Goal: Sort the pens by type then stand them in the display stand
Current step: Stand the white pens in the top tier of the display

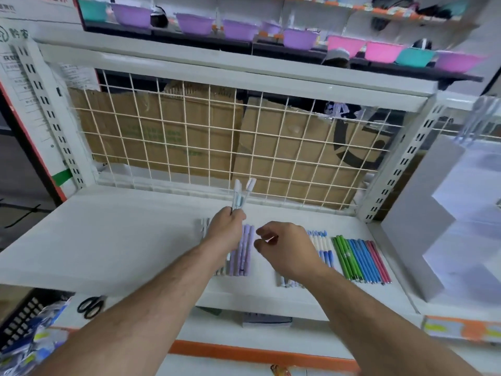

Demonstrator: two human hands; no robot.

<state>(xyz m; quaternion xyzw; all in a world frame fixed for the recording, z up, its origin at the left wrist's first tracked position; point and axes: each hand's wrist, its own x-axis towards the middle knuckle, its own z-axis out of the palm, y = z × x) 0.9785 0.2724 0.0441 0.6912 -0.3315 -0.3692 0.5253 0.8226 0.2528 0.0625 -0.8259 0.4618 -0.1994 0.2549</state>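
Note:
My left hand (226,229) grips a few pale pens (242,195) upright above the white shelf (113,240). Below it lies a row of purple pens (244,251), partly hidden by my wrist. My right hand (284,246) hovers just right of them, fingers loosely curled, holding nothing. Under and beside that hand lie white-and-blue pens (324,245). Further right is a neat row of green, blue and red pens (360,257). The white stepped display stand (423,213) rises at the right edge of the shelf.
A wire grid (217,142) with cardboard behind it backs the shelf. Scissors (90,306) and a black basket (21,321) sit on the lower level at left. Coloured bowls (195,23) line the racks above.

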